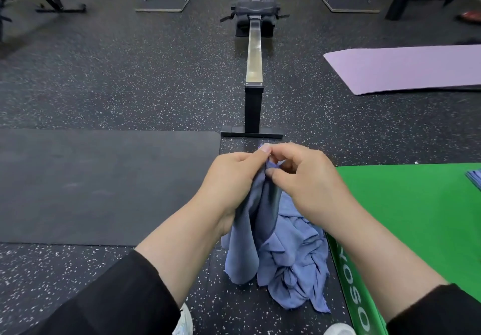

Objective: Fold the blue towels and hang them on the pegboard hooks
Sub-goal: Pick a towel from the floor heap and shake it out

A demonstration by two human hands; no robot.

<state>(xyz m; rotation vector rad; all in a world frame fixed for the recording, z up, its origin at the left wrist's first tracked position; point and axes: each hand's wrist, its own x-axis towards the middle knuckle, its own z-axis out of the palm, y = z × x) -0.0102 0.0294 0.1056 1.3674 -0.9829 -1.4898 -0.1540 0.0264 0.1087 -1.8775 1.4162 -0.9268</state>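
Speckled black rubber gym flooring (130, 95) spreads around us, with a rowing machine (253, 74) straight ahead, a black mat (104, 186) to the left and a green mat (406, 217) to the right. We pinch the top edge of a blue towel (283, 251) between our left hand (231, 175) and right hand (307, 181), held close together. It hangs crumpled and bunched, unfolded, its lower folds twisted above the floor between the mats.
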